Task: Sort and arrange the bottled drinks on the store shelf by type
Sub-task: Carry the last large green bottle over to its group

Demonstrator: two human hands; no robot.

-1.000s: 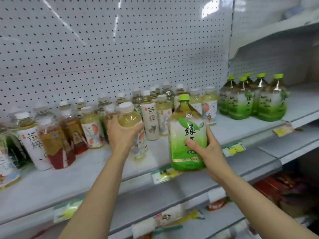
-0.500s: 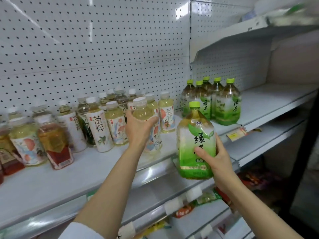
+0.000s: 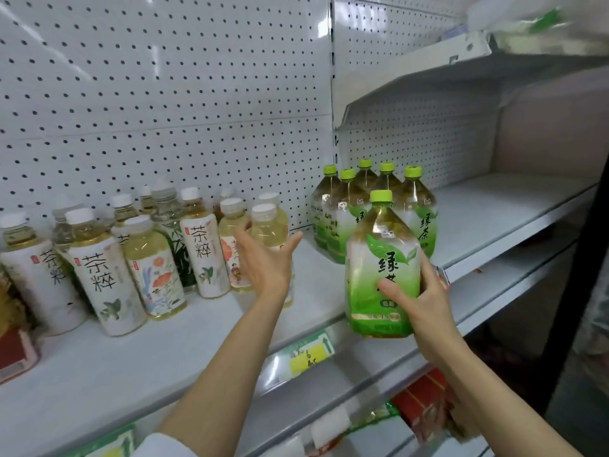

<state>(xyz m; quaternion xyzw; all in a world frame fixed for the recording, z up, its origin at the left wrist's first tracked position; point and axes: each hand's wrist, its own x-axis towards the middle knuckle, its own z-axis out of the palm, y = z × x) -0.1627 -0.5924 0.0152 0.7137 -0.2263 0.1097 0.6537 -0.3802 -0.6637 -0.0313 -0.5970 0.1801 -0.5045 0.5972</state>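
My right hand (image 3: 418,301) grips a large green-tea bottle (image 3: 379,258) with a green cap and green label, held upright in front of the shelf edge. Behind it, several matching green-cap bottles (image 3: 333,219) stand grouped on the white shelf (image 3: 164,351). My left hand (image 3: 263,262) is spread, thumb and fingers apart, right against a small white-capped pale yellow bottle (image 3: 265,225) that stands on the shelf and is partly hidden by the hand. To the left stand several small white-capped tea bottles (image 3: 95,265) with white or floral labels.
Bare shelf stretches to the right of the green group (image 3: 494,209). A higher shelf (image 3: 428,70) overhangs at right. A yellow-green price tag (image 3: 308,354) sits on the shelf rail. Red packages (image 3: 421,400) lie on the lower shelf. A red-labelled bottle (image 3: 13,354) stands at far left.
My left hand has set the small white-capped bottle down near the other small bottles and spread its fingers. My right hand has carried the large green bottle right, closer to the green-cap group.
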